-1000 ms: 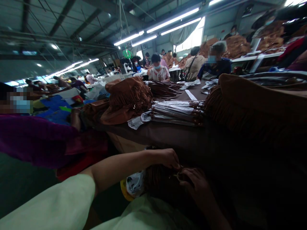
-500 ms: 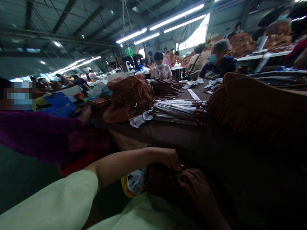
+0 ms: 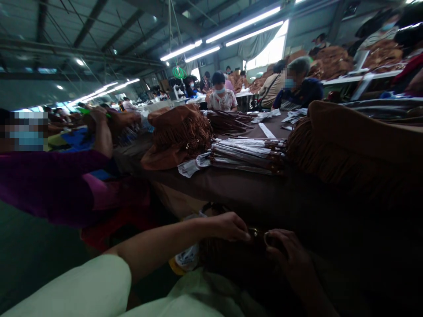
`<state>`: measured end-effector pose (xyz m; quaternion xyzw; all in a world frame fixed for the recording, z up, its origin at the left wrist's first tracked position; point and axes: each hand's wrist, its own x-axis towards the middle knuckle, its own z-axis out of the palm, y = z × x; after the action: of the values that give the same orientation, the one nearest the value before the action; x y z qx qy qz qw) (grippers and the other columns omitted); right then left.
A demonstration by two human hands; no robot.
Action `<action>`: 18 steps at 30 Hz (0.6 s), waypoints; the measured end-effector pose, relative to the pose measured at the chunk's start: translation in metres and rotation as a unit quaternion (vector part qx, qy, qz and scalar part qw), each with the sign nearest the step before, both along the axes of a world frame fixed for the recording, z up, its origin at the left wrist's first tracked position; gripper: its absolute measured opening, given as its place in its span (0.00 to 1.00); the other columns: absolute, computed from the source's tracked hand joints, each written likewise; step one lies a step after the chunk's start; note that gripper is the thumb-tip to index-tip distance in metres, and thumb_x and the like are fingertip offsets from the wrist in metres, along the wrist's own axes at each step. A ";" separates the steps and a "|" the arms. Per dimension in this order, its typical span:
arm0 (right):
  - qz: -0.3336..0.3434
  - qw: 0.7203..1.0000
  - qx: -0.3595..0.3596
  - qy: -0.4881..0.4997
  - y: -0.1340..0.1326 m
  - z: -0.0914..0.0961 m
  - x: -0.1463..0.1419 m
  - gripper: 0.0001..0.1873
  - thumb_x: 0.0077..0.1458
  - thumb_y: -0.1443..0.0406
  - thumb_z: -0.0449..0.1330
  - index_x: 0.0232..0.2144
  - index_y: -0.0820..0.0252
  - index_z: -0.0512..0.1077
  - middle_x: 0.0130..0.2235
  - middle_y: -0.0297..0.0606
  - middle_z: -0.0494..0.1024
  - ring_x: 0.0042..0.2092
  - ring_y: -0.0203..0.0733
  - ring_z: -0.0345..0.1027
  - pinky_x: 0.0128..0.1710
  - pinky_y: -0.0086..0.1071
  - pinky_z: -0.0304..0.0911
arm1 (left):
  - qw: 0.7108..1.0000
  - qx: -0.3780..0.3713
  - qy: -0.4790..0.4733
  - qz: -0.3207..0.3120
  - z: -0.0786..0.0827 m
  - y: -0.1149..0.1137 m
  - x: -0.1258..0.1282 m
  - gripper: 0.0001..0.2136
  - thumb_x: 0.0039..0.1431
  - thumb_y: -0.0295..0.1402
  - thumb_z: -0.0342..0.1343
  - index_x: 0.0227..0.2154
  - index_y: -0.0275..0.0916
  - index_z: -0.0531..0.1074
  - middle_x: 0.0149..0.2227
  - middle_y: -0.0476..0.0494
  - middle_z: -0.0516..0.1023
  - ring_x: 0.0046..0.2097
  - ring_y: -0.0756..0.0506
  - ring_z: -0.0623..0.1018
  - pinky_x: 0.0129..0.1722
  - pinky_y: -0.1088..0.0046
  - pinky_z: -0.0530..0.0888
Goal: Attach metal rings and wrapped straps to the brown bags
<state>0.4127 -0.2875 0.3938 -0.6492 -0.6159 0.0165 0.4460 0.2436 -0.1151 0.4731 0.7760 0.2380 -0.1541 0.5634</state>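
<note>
My left hand [image 3: 229,226] and my right hand [image 3: 284,251] work close together low in the view, over a dark brown fringed suede bag [image 3: 228,257] on my lap. The left fingertips pinch a strap beside a small metal buckle [image 3: 254,233]. My right fingers curl around a metal ring [image 3: 268,239] on the same dark strap, a short gap from the left hand. Much of the bag lies in deep shadow, so its shape is hard to make out. A printed plastic bag [image 3: 188,259] shows under my left forearm.
A long brown-covered table [image 3: 211,185] holds a fringed tan bag [image 3: 176,136], bundled straps in plastic sleeves [image 3: 246,156] and a large fringed bag [image 3: 350,145]. A co-worker's purple sleeve [image 3: 46,185] fills the left, their raised hand [image 3: 101,127] holding brown material. More workers sit beyond.
My right hand has shifted rightward, widening the gap between my hands, and the ring now shows between them. The co-worker's hand has risen from the table, lifting brown material.
</note>
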 end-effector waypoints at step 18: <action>-0.045 0.998 0.034 0.005 0.000 -0.018 -0.018 0.16 0.59 0.58 0.58 0.49 0.53 0.66 0.48 0.43 0.73 0.49 0.49 0.66 0.47 0.46 0.66 | 0.982 -0.095 -0.003 0.161 -0.002 -0.013 0.037 0.14 0.31 0.36 0.66 0.20 0.34 0.70 0.19 0.55 0.66 0.22 0.55 0.63 0.23 0.77 0.59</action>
<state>0.3942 -0.2871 0.3758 -0.6602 -0.5845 -0.0216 0.4713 0.2803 -0.1277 0.4709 0.6708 0.3430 -0.0808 0.6526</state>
